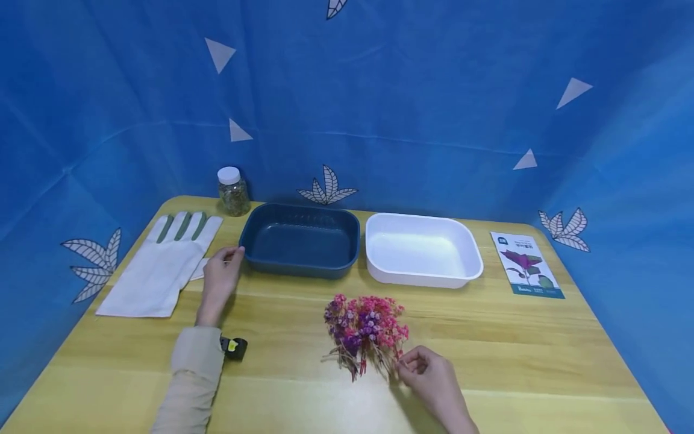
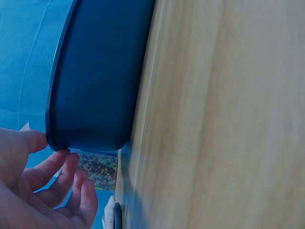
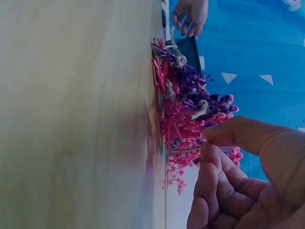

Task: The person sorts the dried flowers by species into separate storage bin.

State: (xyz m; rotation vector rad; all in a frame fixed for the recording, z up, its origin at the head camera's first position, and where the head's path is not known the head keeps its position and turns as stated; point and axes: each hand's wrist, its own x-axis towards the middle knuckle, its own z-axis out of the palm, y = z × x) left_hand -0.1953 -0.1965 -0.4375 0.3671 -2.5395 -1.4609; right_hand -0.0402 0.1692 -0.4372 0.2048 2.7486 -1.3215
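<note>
- pink and purple dried flowers: one heap on the wooden table, near side, in front of the gap between the two trays. bunches overlap, so can't count them; right wrist view shows three twine knots clear of the fingers.
- heap direction: blossoms point away from the person, toward the trays; stalks fan toward the near edge. long axis of the stalks runs roughly front to back.
- right hand: thumb and index pinch a thin strand at the heap's right edge; can't tell if stalk or twine. other fingers curl in.
- left hand: thumb and index pinch the rim of the dark blue tray at its left end; other fingers bent, apart from it.
- trays: two, side by side, dark blue on the left, white tray on the right; long axes left to right.
- also on the table: one lidded jar back left, at least one white glove far left, fingers pointing away, one printed packet far right.
</note>
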